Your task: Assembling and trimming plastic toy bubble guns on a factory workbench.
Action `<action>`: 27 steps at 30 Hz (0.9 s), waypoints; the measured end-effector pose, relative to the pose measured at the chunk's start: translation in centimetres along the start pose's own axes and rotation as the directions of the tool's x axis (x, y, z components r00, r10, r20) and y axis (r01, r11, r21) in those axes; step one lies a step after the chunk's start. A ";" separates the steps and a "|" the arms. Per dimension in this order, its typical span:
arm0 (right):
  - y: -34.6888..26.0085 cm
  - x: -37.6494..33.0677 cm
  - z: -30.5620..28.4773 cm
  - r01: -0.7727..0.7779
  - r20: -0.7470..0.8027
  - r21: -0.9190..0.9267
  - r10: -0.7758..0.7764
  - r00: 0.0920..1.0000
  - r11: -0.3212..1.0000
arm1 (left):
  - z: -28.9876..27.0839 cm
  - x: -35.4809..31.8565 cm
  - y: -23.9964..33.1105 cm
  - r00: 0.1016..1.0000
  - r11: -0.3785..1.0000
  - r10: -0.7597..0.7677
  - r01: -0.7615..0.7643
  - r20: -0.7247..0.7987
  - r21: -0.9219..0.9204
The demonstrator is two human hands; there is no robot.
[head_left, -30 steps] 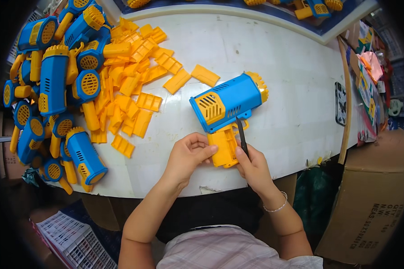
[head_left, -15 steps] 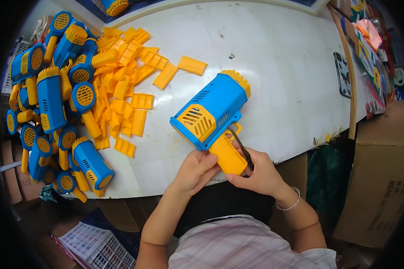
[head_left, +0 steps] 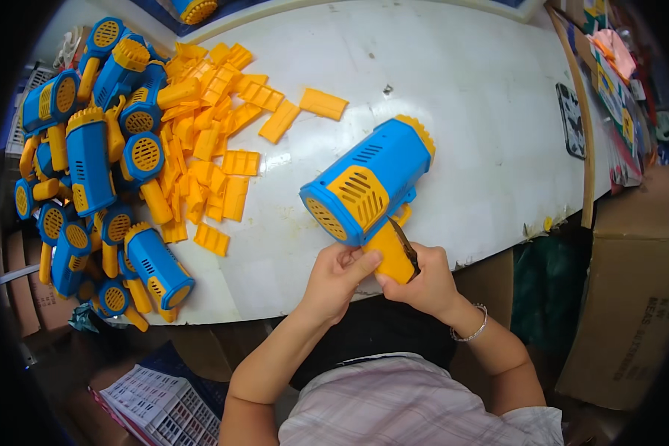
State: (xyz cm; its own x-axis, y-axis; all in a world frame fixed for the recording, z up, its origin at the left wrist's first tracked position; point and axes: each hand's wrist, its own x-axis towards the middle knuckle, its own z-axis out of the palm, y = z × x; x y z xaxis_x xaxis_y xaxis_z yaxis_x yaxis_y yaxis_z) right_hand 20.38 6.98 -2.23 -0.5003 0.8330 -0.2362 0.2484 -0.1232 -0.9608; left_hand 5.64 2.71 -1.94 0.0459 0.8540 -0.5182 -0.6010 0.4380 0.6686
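Turned since a moment earlier, the blue-and-yellow plastic toy blaster (head_left: pixel 375 175) bared its round yellow rear grille (head_left: pixel 325 218) near the front edge of the white counter (head_left: pixel 490 171), its yellow plastic handle (head_left: pixel 386 260) pinched by the left fingers (head_left: pixel 360 266) and seemingly presented to the slim black tool (head_left: pixel 404 241) the right fingers (head_left: pixel 395 290) gripped.

Illumination is bright and fairly even across the white tabletop (head_left: pixel 490 141), with a pale sheen on its bare surface; the light source lies out of view. Below the near edge, the green sack (head_left: pixel 543 286) sinks into shadow. The blue-and-yellow toy (head_left: pixel 368 178) reads clearly. Fisheye distortion bows the tabletop's edges, black vignetting closes the corners, and detail softens toward the rim.
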 end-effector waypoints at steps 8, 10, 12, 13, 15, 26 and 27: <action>-1.7 -1.9 -0.8 -0.005 -0.029 0.125 0.009 1.000 0.992 | 1.8 -0.7 2.2 0.989 0.992 -0.097 0.087 0.109 0.091; -2.2 -2.1 -1.6 -0.100 0.012 0.088 0.099 0.995 0.991 | 1.3 -0.4 1.5 0.980 0.993 -0.113 0.107 0.162 0.046; -2.3 -1.6 -2.1 -0.083 0.044 0.048 0.081 0.996 0.995 | 1.3 0.3 0.9 0.977 0.970 -0.074 0.118 0.202 -0.213; -2.3 -1.4 -2.3 -0.083 0.037 0.031 0.082 0.996 0.996 | 1.2 0.6 0.8 0.978 0.977 -0.076 0.113 0.196 -0.182; -2.1 -1.1 -2.3 -0.102 0.012 0.044 0.101 0.995 0.994 | 1.6 0.8 1.0 0.982 0.986 -0.086 0.108 0.165 -0.125; -1.4 -1.2 -0.4 -0.025 -0.082 0.106 0.034 0.996 0.994 | 1.1 0.2 1.0 0.997 0.999 -0.031 0.028 0.073 0.039; -2.2 -1.4 -0.2 -0.068 -0.032 0.117 0.072 0.997 0.991 | 0.6 -0.3 1.3 0.991 0.996 -0.037 0.047 0.127 -0.078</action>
State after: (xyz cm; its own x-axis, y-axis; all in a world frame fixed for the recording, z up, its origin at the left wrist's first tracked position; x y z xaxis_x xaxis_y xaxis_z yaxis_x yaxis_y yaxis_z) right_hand 20.71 6.18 0.25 -0.4542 0.8389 -0.2999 0.1831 -0.2416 -0.9530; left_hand 5.30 3.18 -0.62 0.1688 0.8661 -0.4705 -0.6585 0.4543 0.6001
